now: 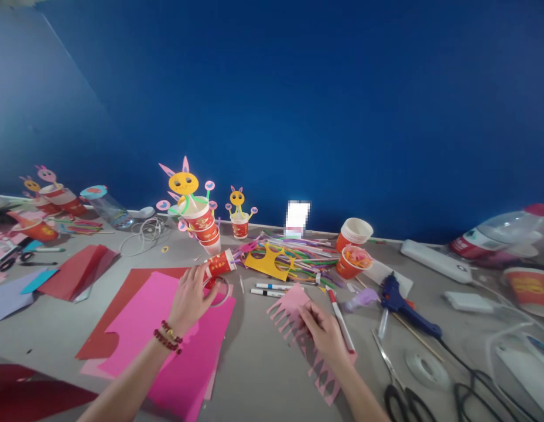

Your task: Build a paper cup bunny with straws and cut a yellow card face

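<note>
My left hand [195, 296], with a beaded bracelet at the wrist, has its fingers curved round the base end of a red paper cup [221, 264]. The cup lies tilted on its side, its white rim facing right and pipe cleaners at its mouth. Close under my thumb is a clear tape ring [225, 293]. My right hand [322, 331] pinches a pink paper sheet [293, 302] with rows of shapes cut out of it. Beside that hand lies a red marker [341, 322]. Bright pink paper [190, 351] spreads under my left forearm.
Finished paper-cup bunnies [199, 214] stand at the back. Pipe cleaners [311, 252] and a cut yellow sheet [269, 262] lie mid-table. Rightward are a blue glue gun [406, 308], scissors [394, 375], a tape roll [427, 368], cups [354, 261] and a bottle [495, 234].
</note>
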### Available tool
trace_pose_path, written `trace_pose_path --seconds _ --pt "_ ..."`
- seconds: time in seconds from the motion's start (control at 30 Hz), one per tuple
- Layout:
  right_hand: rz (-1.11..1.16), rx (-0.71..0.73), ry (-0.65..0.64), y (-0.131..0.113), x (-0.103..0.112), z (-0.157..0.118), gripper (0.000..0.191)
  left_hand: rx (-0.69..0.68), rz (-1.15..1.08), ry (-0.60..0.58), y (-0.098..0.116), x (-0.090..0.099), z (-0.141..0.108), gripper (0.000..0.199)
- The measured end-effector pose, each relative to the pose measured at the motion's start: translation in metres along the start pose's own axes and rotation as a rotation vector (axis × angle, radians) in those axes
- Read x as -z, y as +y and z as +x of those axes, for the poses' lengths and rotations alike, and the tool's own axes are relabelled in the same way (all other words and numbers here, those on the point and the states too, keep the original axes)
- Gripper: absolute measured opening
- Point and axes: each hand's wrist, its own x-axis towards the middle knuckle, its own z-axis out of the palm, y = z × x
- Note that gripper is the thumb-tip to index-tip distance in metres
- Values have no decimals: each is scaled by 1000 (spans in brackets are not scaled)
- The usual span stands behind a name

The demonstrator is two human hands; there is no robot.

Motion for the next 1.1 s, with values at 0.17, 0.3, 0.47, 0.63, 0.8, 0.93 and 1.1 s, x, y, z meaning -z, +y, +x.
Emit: trace_pose_path --seconds 0.17,0.3,0.47,0.63,0.8,0.93,1.1 --pt "35 -14 -1 -3 1 0 52 -5 -64 35 -2 -5 -1 38" --pt "63 -23 -10 -5 1 0 53 16 -116 74 -8 -3 -9 31" --pt "73 -11 -15 -5 0 0 50 -18 -24 -91 -31 7 -27 29" --pt "62 -18 -42 -5 0 0 48 -79 44 -221 -51 16 -40 43" --pt "31 -32 -70 0 0 -1 47 -161 52 -373 -58 22 -30 49" --pt "9 -11 -80 1 0 -2 45 -160 0 -421 -60 26 -17 54" --pt "-18 21 -79 1 1 -2 46 -121 -57 -460 -57 28 -9 54"
